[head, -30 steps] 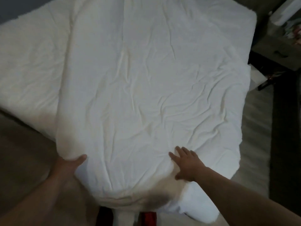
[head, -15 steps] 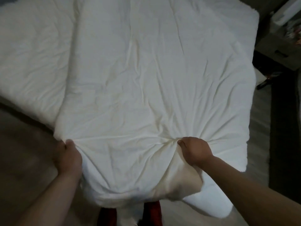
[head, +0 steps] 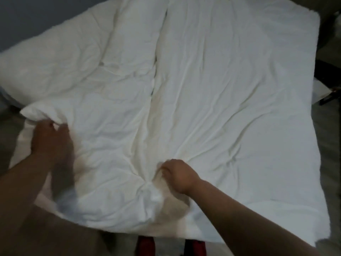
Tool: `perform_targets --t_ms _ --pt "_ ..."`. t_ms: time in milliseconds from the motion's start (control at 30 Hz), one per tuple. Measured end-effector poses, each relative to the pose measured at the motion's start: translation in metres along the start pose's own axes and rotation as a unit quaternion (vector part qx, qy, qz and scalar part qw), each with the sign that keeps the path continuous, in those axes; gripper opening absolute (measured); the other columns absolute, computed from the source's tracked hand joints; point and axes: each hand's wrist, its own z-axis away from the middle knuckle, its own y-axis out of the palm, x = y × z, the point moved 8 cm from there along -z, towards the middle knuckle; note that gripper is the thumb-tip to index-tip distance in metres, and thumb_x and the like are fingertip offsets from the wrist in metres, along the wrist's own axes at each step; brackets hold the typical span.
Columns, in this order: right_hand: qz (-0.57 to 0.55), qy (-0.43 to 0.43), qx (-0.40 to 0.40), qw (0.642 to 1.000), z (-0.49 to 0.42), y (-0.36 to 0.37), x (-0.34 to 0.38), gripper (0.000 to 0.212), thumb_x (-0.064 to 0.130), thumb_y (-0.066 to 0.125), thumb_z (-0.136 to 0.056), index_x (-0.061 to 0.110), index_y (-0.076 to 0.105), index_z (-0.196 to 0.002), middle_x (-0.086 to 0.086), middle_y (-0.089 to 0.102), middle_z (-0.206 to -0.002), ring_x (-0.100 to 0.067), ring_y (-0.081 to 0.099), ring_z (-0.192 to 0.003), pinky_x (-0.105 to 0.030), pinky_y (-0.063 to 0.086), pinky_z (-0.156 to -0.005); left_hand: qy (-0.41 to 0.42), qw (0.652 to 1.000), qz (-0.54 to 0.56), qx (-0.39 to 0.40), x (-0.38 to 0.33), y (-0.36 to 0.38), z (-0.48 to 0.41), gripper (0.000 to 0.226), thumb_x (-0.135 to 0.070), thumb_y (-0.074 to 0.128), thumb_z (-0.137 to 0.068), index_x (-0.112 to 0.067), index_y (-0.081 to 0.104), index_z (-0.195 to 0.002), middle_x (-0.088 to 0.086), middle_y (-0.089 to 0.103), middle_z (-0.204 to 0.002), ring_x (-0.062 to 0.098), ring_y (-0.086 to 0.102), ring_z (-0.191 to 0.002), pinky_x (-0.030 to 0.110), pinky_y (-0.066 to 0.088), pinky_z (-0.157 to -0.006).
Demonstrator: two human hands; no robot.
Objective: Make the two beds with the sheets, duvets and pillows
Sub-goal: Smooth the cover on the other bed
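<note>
Your left hand (head: 50, 139), blurred in the shot, grips the folded-over corner of the soft white crumpled duvet (head: 221, 108). Your right hand (head: 177, 175), well apart from it, has its fingers curled into a bunch of the same cloth near the foot edge. The step in hand looks like spreading this duvet flat. Take the edge itself rather than a fistful of the middle: the creases fanning out from your right hand suggest that this grip gathers cloth instead of stretching it. Shift that hand out toward the right-hand corner, then lift both hands together and draw the edge toward you with even tension, so the long ridge running away between your hands settles. Open the doubled corner at your left hand outward until it lies single. Beyond your hands the duvet lies across the white bed (head: 21, 145). Mind your red shoes (head: 145, 246) directly below your hands, where the hem could catch.
</note>
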Motion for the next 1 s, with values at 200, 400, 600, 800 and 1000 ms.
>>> perform_targets --t_ms 200,400,600,800,1000 --pt "0.084 0.182 -0.101 0.974 0.058 -0.058 -0.152 0.047 0.035 0.042 -0.083 0.009 0.064 -0.116 -0.012 0.063 -0.117 -0.036 0.059 -0.106 -0.045 0.05 -0.091 0.046 0.975 -0.061 0.21 -0.113 0.062 0.18 0.07 -0.019 0.075 -0.086 -0.004 0.042 -0.146 0.02 0.035 -0.154 0.029 0.033 -0.142 0.029 0.021 -0.115" --pt "0.046 0.45 -0.166 0.876 0.183 -0.091 -0.278 0.065 0.056 0.06 -0.088 0.013 0.047 -0.135 -0.013 0.051 -0.132 -0.038 0.049 -0.123 -0.048 0.044 -0.099 0.204 0.93 -0.138 0.273 -0.176 0.158 0.248 0.091 -0.054 0.072 -0.08 -0.022 0.029 -0.153 0.007 0.013 -0.164 0.025 0.015 -0.149 0.036 0.014 -0.121" --pt "0.055 0.458 -0.149 0.875 0.244 -0.096 -0.33 0.07 0.063 0.056 -0.088 0.013 0.042 -0.136 -0.008 0.048 -0.132 -0.032 0.047 -0.124 -0.044 0.041 -0.098 0.334 0.852 -0.268 0.302 -0.259 0.241 0.317 0.119 -0.097 0.021 -0.045 -0.046 0.019 -0.152 0.007 0.002 -0.165 0.026 0.0 -0.152 0.042 -0.001 -0.12" --pt "-0.009 0.477 -0.211 0.853 0.279 -0.106 -0.391 0.072 0.068 0.064 -0.077 0.013 0.043 -0.119 -0.006 0.047 -0.12 -0.031 0.046 -0.12 -0.045 0.043 -0.096 0.374 0.796 -0.338 0.334 -0.315 0.331 0.398 0.133 -0.106 0.015 -0.04 -0.041 0.003 -0.155 0.005 -0.007 -0.165 0.022 -0.006 -0.152 0.051 -0.002 -0.12" --pt "-0.165 0.525 -0.253 0.795 0.308 -0.1 -0.481 0.131 0.094 0.054 -0.051 0.007 0.031 -0.146 -0.013 0.042 -0.147 -0.031 0.041 -0.137 -0.043 0.04 -0.11 0.356 0.794 -0.414 0.267 -0.35 0.391 0.442 0.124 -0.096 0.022 -0.068 -0.009 0.005 -0.155 0.012 0.0 -0.164 0.026 0.001 -0.152 0.061 0.008 -0.116"
